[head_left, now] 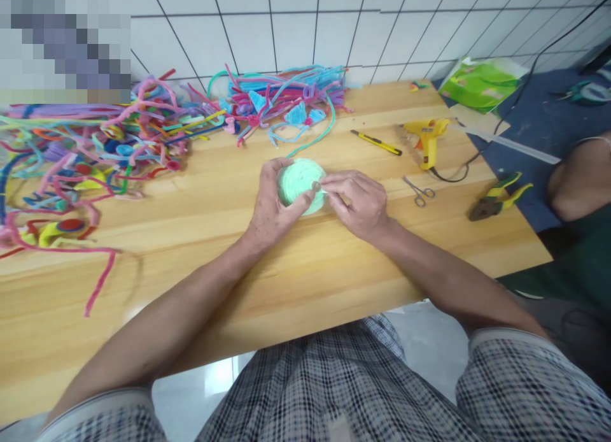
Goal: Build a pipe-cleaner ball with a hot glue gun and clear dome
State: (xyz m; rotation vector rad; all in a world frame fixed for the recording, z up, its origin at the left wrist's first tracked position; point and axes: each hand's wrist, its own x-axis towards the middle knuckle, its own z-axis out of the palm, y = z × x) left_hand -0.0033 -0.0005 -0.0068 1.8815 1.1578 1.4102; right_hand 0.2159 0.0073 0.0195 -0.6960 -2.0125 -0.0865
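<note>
Holding the round mint-green coil (298,179), left hand (271,203) is half-curled around its left side, thumb across the front. Right hand (361,203) is nearly closed, fingertips pinched at the coil's right edge. Coil sits mid-way across a light wood table (229,244), against a white tiled wall (296,37). Fuzzy stems (157,117) heaped left and back; yellow cutter (376,142), glue gun (428,139), scissors (419,192), pliers (499,199) to the right. Pale shiny floor (429,327) below. Pixelated block hides upper left. Another person's arm (580,174) cut off at right edge. Can't tell what's between right fingertips; coil partly covered by hands.
</note>
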